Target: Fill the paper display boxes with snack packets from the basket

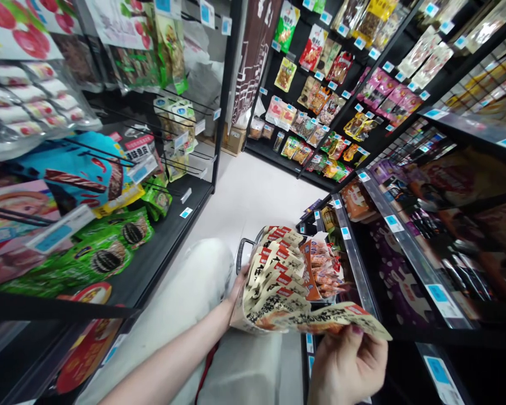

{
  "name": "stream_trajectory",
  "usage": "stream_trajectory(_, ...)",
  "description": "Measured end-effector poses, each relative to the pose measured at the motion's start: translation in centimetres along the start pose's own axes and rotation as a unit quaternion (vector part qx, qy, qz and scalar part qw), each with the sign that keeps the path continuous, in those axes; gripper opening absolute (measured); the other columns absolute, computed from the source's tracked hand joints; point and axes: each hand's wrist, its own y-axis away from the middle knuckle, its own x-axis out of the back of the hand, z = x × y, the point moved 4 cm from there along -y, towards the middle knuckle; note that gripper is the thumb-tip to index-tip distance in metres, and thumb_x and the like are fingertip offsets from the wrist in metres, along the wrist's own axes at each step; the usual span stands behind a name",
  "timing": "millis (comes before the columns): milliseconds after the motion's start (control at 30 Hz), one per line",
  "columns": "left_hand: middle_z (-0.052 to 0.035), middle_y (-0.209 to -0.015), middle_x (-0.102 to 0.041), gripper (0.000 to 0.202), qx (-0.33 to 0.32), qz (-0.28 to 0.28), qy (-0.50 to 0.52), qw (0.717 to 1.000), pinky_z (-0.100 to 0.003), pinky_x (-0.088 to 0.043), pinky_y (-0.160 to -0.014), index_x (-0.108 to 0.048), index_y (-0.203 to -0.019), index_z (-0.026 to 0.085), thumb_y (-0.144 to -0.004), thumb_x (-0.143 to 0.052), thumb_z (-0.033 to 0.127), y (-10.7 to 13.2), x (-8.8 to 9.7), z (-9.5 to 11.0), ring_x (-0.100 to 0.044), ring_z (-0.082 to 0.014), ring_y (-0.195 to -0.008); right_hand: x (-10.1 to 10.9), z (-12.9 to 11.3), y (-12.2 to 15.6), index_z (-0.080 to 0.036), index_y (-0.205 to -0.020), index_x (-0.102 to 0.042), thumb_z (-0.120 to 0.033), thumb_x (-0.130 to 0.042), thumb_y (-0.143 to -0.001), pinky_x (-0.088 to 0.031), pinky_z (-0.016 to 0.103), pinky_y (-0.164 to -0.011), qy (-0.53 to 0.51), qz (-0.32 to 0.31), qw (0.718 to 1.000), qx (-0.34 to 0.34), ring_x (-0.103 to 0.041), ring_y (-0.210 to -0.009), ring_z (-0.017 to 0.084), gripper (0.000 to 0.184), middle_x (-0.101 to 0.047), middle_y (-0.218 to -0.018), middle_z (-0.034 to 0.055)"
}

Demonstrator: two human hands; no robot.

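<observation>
A cream display box (253, 323) full of standing snack packets (278, 270) with red labels and black lettering is held over my lap. My left hand (238, 287) grips its left side; the box partly hides the fingers. From the box's front edge a cream printed flap (341, 316) stretches to the right. My right hand (356, 357) pinches the flap's lower edge between thumb and fingers. Just behind the box, an orange box (310, 273) of small reddish packets (326, 264) stands on the lower right shelf.
Black shelves with hanging snack bags (88, 169) rise on the left. Shelves with price tags (394, 223) run close along the right. A pegboard rack (295, 163) of snack packets stands across the end of the pale floor (253, 191). A cardboard carton (234, 139) sits by the pillar.
</observation>
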Motion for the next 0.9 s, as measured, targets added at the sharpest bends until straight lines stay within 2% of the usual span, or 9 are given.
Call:
stream_trajectory(133, -0.013, -0.107, -0.075, 0.069, 0.007, 0.031, 0.006, 0.999, -0.052, -0.041, -0.105, -0.065, -0.126, 0.015, -0.081, -0.049, 0.065, -0.1, 0.4, 0.0, -0.06, -0.0385, -0.12, -2.0, -1.5, 1.4, -0.021, -0.088, -0.063, -0.022, -0.063, -0.09, -0.048, 0.029, -0.062, 0.025, -0.084, 0.986, 0.142, -0.058, -0.072, 0.015, 0.003, -0.056, -0.083, 0.002)
stream_trajectory(167, -0.0127, -0.106, -0.075, 0.07, 0.01, 0.034, 0.011, 0.999, -0.052, -0.041, -0.106, -0.066, -0.125, 0.014, -0.081, -0.048, 0.064, -0.2, 0.5, -0.1, -0.06, -0.0382, -0.12, -2.3, -1.5, 1.6, -0.021, -0.09, -0.064, -0.018, -0.061, -0.091, -0.047, 0.029, -0.062, 0.034, -0.115, 0.979, 0.167, -0.058, -0.073, 0.015, 0.004, -0.057, -0.083, 0.0019)
stream_trajectory(267, -0.0122, -0.109, -0.075, 0.07, 0.02, 0.03, 0.024, 0.999, -0.052, -0.039, -0.108, -0.064, -0.127, 0.014, -0.082, -0.044, 0.064, -0.2, 0.8, -0.1, -0.06, -0.037, -0.121, -2.2, -0.9, 2.1, -0.022, -0.093, -0.065, -0.01, -0.06, -0.089, -0.045, 0.03, -0.069, 0.074, -0.204, 0.952, 0.215, -0.057, -0.078, 0.015, 0.014, -0.06, -0.083, 0.0015)
stream_trajectory(367, -0.0135, -0.116, -0.072, 0.072, 0.029, 0.014, 0.029, 0.999, -0.053, -0.039, -0.108, -0.061, -0.131, 0.014, -0.082, -0.046, 0.064, 0.0, 0.7, -0.1, -0.058, -0.0378, -0.123, -1.5, 0.3, 2.5, -0.022, -0.088, -0.067, -0.013, -0.065, -0.087, -0.043, 0.032, -0.073, 0.138, -0.267, 0.922, 0.245, -0.053, -0.081, 0.017, 0.009, -0.061, -0.08, 0.002)
stream_trajectory(467, -0.015, -0.119, -0.071, 0.073, 0.027, 0.003, 0.034, 0.999, -0.055, -0.038, -0.108, -0.059, -0.134, 0.014, -0.081, -0.048, 0.064, 0.1, 0.4, -0.1, -0.057, -0.0388, -0.124, -0.6, 1.8, 2.9, -0.022, -0.082, -0.069, -0.023, -0.068, -0.085, -0.045, 0.034, -0.074, 0.17, -0.28, 0.925, 0.192, -0.053, -0.087, 0.019, 0.003, -0.058, -0.089, 0.0046)
stream_trajectory(633, -0.0135, -0.117, -0.072, 0.071, 0.037, 0.023, 0.044, 0.998, -0.053, -0.039, -0.107, -0.06, -0.132, 0.017, -0.08, -0.05, 0.064, 0.1, 0.3, -0.1, -0.058, -0.0387, -0.123, 0.6, 3.4, 3.5, -0.021, -0.086, -0.072, -0.031, -0.069, -0.084, -0.048, 0.038, -0.083, 0.174, -0.288, 0.937, 0.094, -0.058, -0.098, 0.022, 0.01, -0.055, -0.105, 0.0074)
stream_trajectory(733, -0.0122, -0.117, -0.072, 0.069, 0.016, 0.015, 0.039, 0.999, -0.052, -0.039, -0.107, -0.059, -0.134, 0.019, -0.081, -0.05, 0.063, -0.1, 0.3, 0.1, -0.058, -0.0377, -0.122, 0.5, 3.3, 3.6, -0.022, -0.088, -0.073, -0.031, -0.07, -0.084, -0.049, 0.038, -0.083, 0.172, -0.319, 0.929, 0.078, -0.059, -0.096, 0.023, 0.011, -0.063, -0.101, 0.0077)
stream_trajectory(900, -0.0113, -0.118, -0.072, 0.067, -0.012, 0.002, 0.023, 1.0, -0.052, -0.038, -0.109, -0.058, -0.135, 0.02, -0.081, -0.053, 0.059, -0.3, 0.4, 0.3, -0.058, -0.0371, -0.123, -0.8, 3.0, 3.9, -0.023, -0.086, -0.075, -0.031, -0.066, -0.086, -0.052, 0.035, -0.075, 0.155, -0.407, 0.899, 0.042, -0.061, -0.086, 0.022, 0.012, -0.07, -0.086, 0.0062)
